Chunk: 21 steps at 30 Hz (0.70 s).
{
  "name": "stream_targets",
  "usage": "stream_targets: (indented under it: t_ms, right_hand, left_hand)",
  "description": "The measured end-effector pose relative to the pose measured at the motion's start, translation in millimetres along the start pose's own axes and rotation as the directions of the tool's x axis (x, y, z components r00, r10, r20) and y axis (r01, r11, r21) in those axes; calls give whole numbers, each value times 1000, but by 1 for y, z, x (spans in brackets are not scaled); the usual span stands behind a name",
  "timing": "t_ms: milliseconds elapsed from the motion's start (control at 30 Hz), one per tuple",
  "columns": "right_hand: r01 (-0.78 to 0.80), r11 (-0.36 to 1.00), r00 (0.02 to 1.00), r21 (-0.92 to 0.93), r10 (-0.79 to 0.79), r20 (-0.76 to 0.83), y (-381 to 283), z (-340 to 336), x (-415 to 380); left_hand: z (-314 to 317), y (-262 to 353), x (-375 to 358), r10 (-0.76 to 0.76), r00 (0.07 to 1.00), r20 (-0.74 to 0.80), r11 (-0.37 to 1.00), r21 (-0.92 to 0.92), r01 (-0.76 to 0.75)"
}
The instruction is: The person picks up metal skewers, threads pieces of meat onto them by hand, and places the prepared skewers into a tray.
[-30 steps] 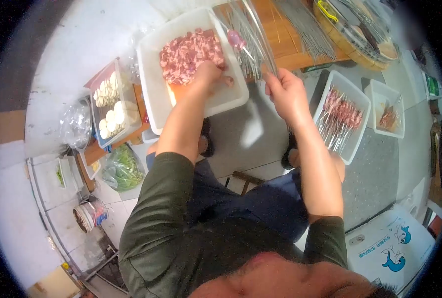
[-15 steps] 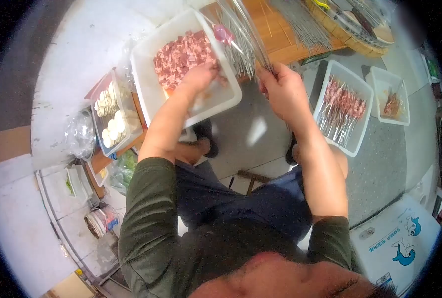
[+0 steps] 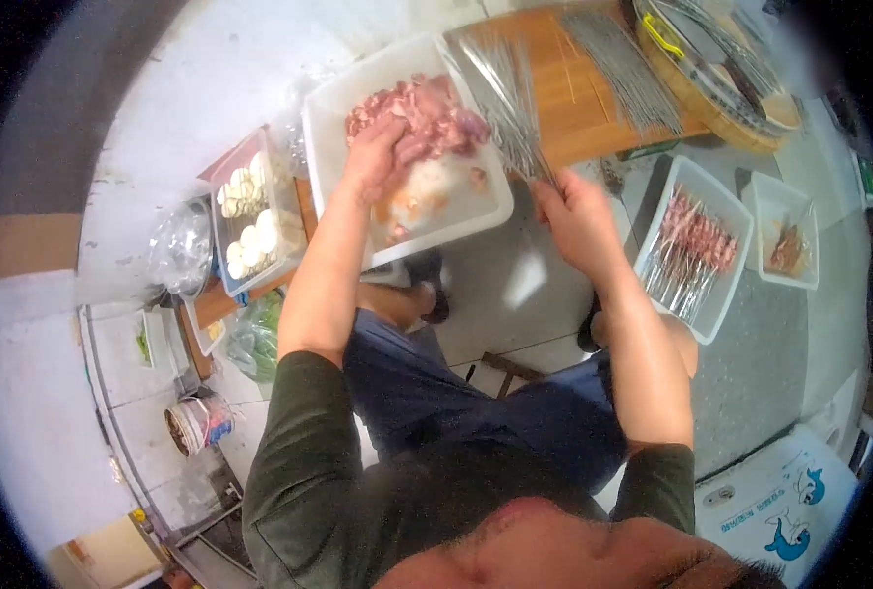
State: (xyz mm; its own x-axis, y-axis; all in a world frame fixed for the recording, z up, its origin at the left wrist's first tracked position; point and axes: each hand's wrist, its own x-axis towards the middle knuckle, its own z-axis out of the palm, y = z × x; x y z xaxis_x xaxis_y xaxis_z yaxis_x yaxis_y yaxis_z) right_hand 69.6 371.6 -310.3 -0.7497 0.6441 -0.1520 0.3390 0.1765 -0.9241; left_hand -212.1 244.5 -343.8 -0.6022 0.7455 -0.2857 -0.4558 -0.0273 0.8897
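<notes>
Person seated, dark green sleeves, blue trousers; knees toward a low wooden bench [image 3: 574,98].

Right hand [image 3: 576,218] nearest: fingers closed round the lower ends of a bundle of metal skewers [image 3: 510,103], which fan up and away over the bench and across the corner of the meat tub.

Left hand [image 3: 373,157] further out, inside the white tub [image 3: 324,147]; fingers curled down onto the heap of raw meat pieces [image 3: 427,113], which lies at the far end of the tub. Whether a piece is pinched, cannot tell.

Right of the right hand, on the floor: white tray [image 3: 726,299] of loaded skewers; a smaller tray [image 3: 790,270] just beyond it.

Left of the tub: clear box of pale round slices [image 3: 250,211].

Far edge of bench: more bare skewers [image 3: 623,69], a round basket [image 3: 711,83].
</notes>
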Motion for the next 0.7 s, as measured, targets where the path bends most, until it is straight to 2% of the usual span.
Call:
stream_targets:
  t_ms: [33,133,267,367,567,700]
  right_hand:
    - [-1,1000,1000,-1,1,20,-2,3,-3]
    - [36,998,998,-47,-33,57,6,14,-6]
    - [11,992,994,-129,3,105,6,23,-9]
    - [-43,992,990,-119,58,130,3,25,-11]
    - [-36,990,994,-134,50,102,3,29,-8]
    - [13,991,998,-135,-4,70,11,32,-5]
  left_hand:
    - [13,11,-16,25,998,-51,997,-77,-29]
    - [0,12,-28,73,997,-19,974,-215,-75]
    - [-7,0,-34,106,989,-102,948,-290,-131]
    - [3,6,-35,147,989,-33,956,-252,-150]
    - [14,5,-29,191,979,-67,966,-163,-200]
    - [1,-1,-21,198,980,36,966,-175,-189]
